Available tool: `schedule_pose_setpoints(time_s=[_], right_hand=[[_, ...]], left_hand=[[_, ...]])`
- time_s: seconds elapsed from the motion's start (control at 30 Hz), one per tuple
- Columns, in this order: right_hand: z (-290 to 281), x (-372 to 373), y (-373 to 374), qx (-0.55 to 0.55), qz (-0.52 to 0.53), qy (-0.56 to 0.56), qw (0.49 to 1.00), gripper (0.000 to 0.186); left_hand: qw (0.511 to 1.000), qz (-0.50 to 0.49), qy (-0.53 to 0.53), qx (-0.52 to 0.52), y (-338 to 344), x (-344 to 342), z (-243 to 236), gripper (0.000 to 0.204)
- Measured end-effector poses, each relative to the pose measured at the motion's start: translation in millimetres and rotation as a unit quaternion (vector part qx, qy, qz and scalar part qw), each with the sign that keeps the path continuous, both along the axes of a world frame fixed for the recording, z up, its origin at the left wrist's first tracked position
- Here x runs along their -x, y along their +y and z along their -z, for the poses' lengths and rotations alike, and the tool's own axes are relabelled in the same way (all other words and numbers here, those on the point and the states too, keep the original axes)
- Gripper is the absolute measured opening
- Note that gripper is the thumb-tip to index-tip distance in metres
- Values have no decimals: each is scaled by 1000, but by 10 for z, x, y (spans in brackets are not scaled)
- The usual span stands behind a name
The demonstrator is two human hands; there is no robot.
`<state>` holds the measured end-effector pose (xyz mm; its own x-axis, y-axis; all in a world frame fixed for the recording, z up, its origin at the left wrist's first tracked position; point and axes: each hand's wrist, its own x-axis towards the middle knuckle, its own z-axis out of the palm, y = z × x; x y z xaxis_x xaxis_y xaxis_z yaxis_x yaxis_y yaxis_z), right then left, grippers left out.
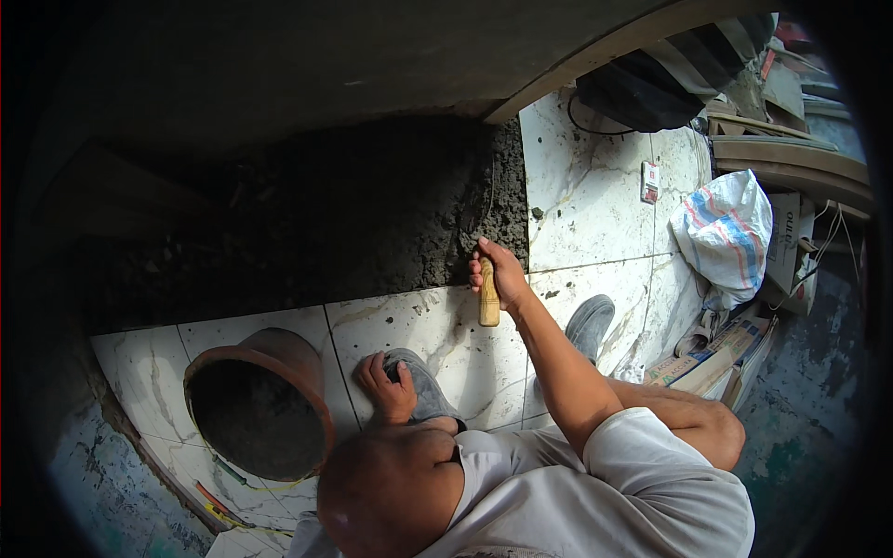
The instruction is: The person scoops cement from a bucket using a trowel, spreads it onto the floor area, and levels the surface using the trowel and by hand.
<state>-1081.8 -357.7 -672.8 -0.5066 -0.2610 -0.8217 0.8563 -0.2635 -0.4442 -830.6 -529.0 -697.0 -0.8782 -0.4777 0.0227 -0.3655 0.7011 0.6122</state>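
My right hand (505, 275) is wrapped round the pale wooden handle (489, 296) of a trowel, whose blade I cannot make out against the dark, shaded mortar. Rough grey mortar (502, 209) lies in front of the hand, along the edge of the white marbled tiles (419, 325). Further left, my left hand (389, 391) rests beside and partly on my grey left shoe (419, 381), fingers spread and holding nothing. My other shoe (590, 325) stands on the tiles, right of the trowel handle.
A brown bucket (321, 395) with a dark inside stands at the left. At the right are a white woven sack (724, 228) with coloured stripes, a small packet (650, 182), cardboard (712, 353) and stacked boards (791, 163). A dark bag (642, 88) lies at the back.
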Motion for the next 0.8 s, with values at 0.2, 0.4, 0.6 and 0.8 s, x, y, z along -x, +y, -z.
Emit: schedule_pose_setpoints(time_s=[0.2,0.4,0.6,0.8], right_hand=[[-95,-153,85,-10,41,1,999,31],[37,-226,217,5,70,7,997,32],[-194,-782,584,15,44,-33,998,32],[-195,-396,527,45,-211,0,976,31]], left_hand=[[1000,6,-2,5,42,-11,64,35],[1000,4,-1,-9,52,-6,37,34],[1000,-11,-2,-1,34,-19,21,34],[1000,10,-4,6,53,5,32,36]])
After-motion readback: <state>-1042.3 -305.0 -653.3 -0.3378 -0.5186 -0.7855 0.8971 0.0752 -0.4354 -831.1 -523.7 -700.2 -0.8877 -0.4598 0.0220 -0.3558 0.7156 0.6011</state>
